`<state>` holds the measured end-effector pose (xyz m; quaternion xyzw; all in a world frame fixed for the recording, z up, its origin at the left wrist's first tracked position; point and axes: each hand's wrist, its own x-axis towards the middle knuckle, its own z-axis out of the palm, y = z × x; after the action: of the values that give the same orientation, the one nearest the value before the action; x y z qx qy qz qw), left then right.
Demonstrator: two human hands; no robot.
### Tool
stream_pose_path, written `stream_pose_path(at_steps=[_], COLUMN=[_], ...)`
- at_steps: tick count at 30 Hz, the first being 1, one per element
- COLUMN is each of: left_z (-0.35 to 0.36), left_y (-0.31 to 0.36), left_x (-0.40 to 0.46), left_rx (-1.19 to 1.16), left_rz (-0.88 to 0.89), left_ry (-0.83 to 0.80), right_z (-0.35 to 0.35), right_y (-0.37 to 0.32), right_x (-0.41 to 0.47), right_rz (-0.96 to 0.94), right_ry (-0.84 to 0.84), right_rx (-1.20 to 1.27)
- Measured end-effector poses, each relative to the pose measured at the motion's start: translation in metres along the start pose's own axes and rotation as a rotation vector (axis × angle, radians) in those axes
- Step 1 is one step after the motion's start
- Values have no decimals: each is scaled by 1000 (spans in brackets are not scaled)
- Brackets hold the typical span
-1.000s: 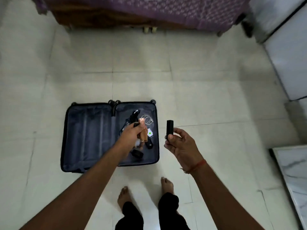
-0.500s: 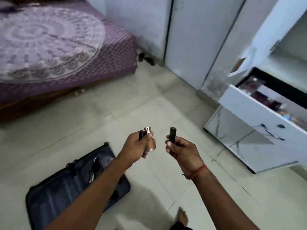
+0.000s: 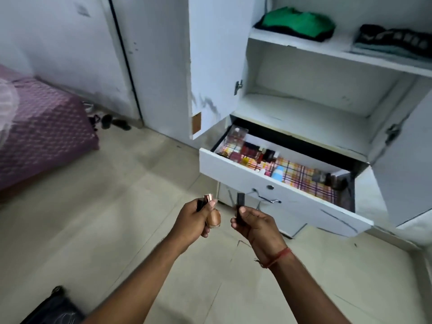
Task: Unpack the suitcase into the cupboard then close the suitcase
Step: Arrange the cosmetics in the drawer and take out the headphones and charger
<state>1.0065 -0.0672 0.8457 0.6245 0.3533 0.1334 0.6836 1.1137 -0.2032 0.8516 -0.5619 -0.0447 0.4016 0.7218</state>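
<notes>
- Copper-toned glass, a small bottle (image 3: pixel 213 219) with a rose-gold cap, is held in the left hand (image 3: pixel 194 220) together with a second, dark item that is mostly hidden behind the fingers.
- A slim black tube (image 3: pixel 240 206) is pinched upright in the right hand (image 3: pixel 253 224), thumb across its front; both grips are closed on their loads, neither is wide.
- Both items are carried at chest level toward the white cupboard (image 3: pixel 304 106), probably so they can be dropped straight into the open drawer (image 3: pixel 268 178), where similar cosmetics are already lined up on a checked liner.
- Folded clothes are seen on the upper shelf (image 3: pixel 327 49), suggesting unpacking is well advanced.
- Only a corner of the suitcase (image 3: pixel 53 307) is seen, on the floor at lower left, well apart from the drawer and not yet closed.
- No brand or label can be read; the lettering is too blurred.
</notes>
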Motion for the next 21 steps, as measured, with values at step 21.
stream_pose_path(at_steps=[21], left_z=[101], left_y=[73], left_x=[292], left_rx=[283], left_rz=[-14], left_ry=[-376], right_z=[-72], right_y=[-93], right_x=[211], right_rz=[-81], right_ry=[586], right_rx=[-72])
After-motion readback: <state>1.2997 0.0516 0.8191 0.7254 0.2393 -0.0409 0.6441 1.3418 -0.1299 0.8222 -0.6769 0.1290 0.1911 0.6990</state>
